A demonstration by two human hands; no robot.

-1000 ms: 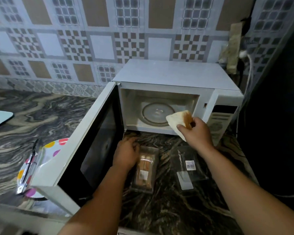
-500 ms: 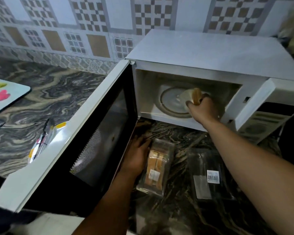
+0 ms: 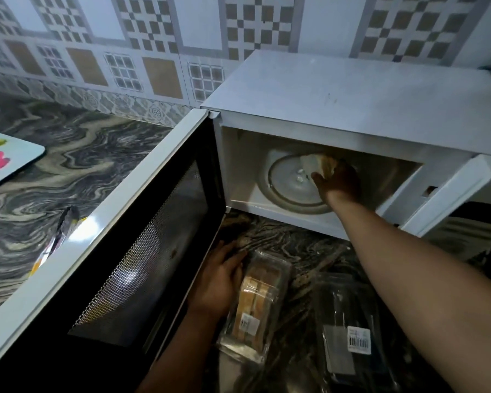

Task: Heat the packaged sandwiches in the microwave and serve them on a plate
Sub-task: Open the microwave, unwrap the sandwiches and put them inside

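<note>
The white microwave stands on the counter with its door swung wide to the left. My right hand is inside the cavity, holding an unwrapped sandwich over the glass turntable. On the counter in front, my left hand rests against a clear pack with a sandwich in it. To its right lies an empty clear package with a barcode label.
A dotted plate with tongs shows partly behind the door's edge at the left. A light blue board lies at the far left on the marbled counter. A tiled wall runs behind.
My right hand has carried the unwrapped sandwich from in front of the microwave into the cavity, over the turntable. My left hand has stayed on the packaged sandwich. The view has moved closer.
</note>
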